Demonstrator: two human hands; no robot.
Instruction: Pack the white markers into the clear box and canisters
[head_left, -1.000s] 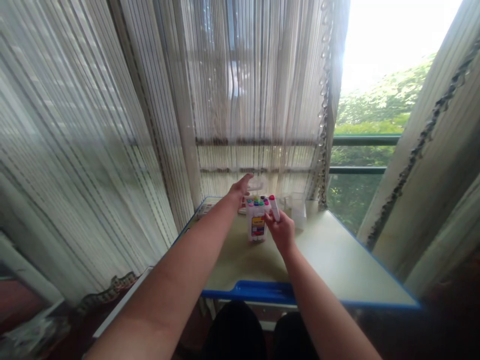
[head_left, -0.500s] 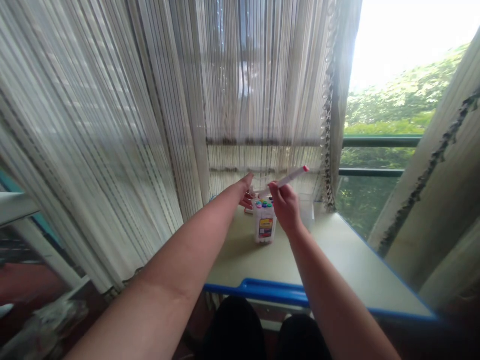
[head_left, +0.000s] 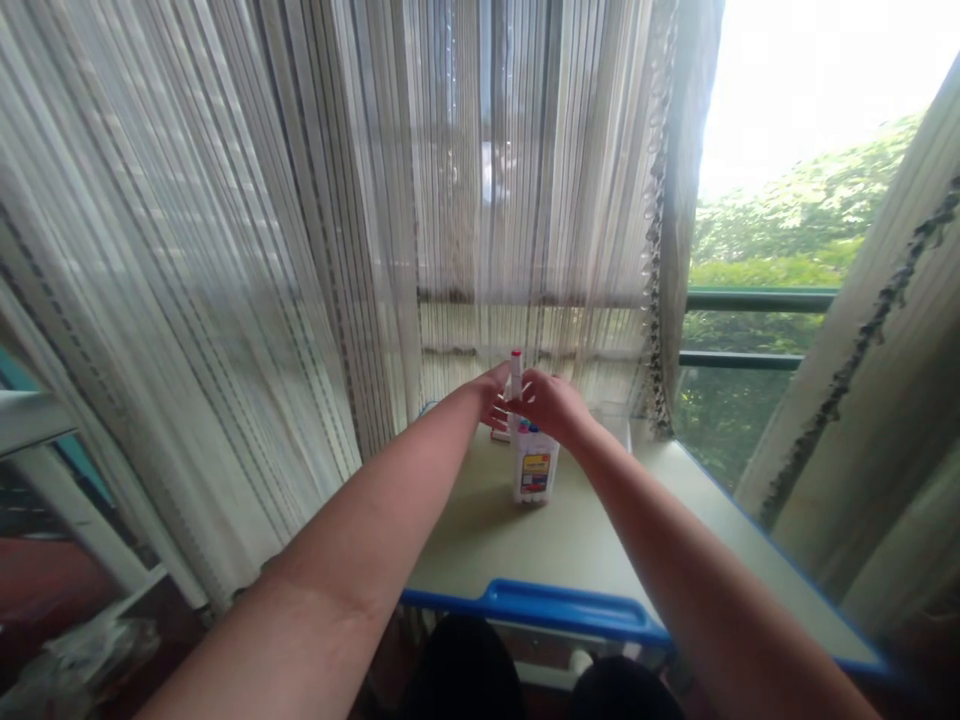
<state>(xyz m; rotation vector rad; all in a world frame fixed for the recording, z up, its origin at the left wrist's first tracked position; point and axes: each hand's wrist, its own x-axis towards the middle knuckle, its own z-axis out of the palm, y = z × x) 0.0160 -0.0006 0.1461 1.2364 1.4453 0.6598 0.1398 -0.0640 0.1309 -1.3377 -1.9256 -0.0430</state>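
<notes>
My right hand [head_left: 551, 402] is closed on a white marker [head_left: 516, 375] with a red end, held nearly upright over a clear marker case [head_left: 535, 475]. The case stands upright on the table, with a yellow and dark label on its front and several coloured marker ends at its top, partly covered by my right hand. My left hand [head_left: 493, 396] is at the case's upper left, fingers apart; whether they touch the case or the marker I cannot tell. A white and red object [head_left: 500, 435] lies behind the case, partly hidden.
The pale table [head_left: 465, 545] has a blue edge with a raised tray lip [head_left: 570, 603] in front. A clear box [head_left: 619, 428] stands partly hidden behind my right wrist. Striped string curtains [head_left: 480, 200] hang behind the table, and green railings [head_left: 757, 300] cross the window at right.
My right hand has moved left toward my left hand. The marker in it has swung from a slant to nearly upright. The view has tilted slightly upward.
</notes>
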